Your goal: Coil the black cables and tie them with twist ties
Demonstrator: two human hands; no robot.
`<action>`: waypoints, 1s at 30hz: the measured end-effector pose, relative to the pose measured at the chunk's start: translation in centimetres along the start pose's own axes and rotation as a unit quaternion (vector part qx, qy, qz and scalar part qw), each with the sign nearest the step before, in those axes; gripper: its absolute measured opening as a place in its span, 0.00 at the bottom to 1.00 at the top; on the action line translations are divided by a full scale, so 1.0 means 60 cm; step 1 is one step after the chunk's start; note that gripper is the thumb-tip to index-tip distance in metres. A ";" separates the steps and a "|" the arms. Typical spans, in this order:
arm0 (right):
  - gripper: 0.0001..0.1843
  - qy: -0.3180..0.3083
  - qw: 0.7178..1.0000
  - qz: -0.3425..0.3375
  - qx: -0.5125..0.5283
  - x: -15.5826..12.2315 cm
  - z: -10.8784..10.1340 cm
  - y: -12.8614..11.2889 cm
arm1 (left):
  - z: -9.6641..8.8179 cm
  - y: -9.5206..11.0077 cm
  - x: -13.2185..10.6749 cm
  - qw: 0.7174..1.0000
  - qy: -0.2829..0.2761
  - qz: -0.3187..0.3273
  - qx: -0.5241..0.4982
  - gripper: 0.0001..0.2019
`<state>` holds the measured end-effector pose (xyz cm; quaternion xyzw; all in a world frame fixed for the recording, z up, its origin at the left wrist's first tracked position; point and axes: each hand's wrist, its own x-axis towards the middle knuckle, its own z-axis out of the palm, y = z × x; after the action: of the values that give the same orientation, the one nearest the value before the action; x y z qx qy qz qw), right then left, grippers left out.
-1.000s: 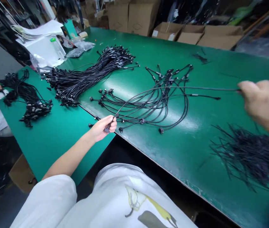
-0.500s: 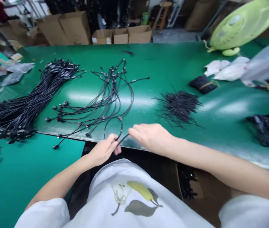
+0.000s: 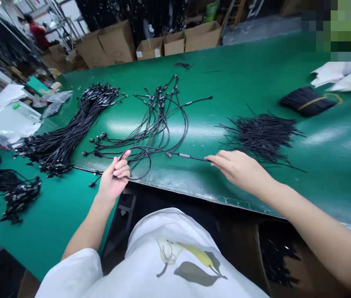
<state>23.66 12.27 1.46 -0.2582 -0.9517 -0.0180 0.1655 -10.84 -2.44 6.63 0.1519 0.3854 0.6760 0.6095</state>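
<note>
A thin black cable point(image 3: 198, 158) with a grey sleeve stretches between my two hands over the front edge of the green table. My left hand point(image 3: 115, 176) has its fingers curled around the looped part of this cable. My right hand point(image 3: 240, 166) pinches the far end, its tip hidden by the fingers. Behind the held cable lies a loose spread of similar black cables point(image 3: 159, 120) with small plugs. Just beyond my right hand sits a heap of thin black ties or strips point(image 3: 262, 134).
A thick bundle of black cables point(image 3: 76, 128) lies at the left, with more cables point(image 3: 20, 196) on the lower green surface. A banded black bundle point(image 3: 307, 101) rests at the right. Cardboard boxes point(image 3: 116, 43) stand beyond the table; an open box point(image 3: 283, 256) is below. A person point(image 3: 37, 33) sits far back.
My hands have moved apart, the right one going right and drawing the cable out straighter. My left hand has turned and shifted left. The view has swung a little leftward.
</note>
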 end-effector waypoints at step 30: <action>0.20 0.080 0.466 0.321 0.821 0.082 0.060 -0.216 | 0.033 -0.206 0.007 0.944 -0.133 -0.048 0.298 0.22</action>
<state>12.13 3.84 0.31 -0.2883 -0.3618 0.8053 0.3707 -0.88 -1.91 -0.90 0.3961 0.4917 0.4742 0.6136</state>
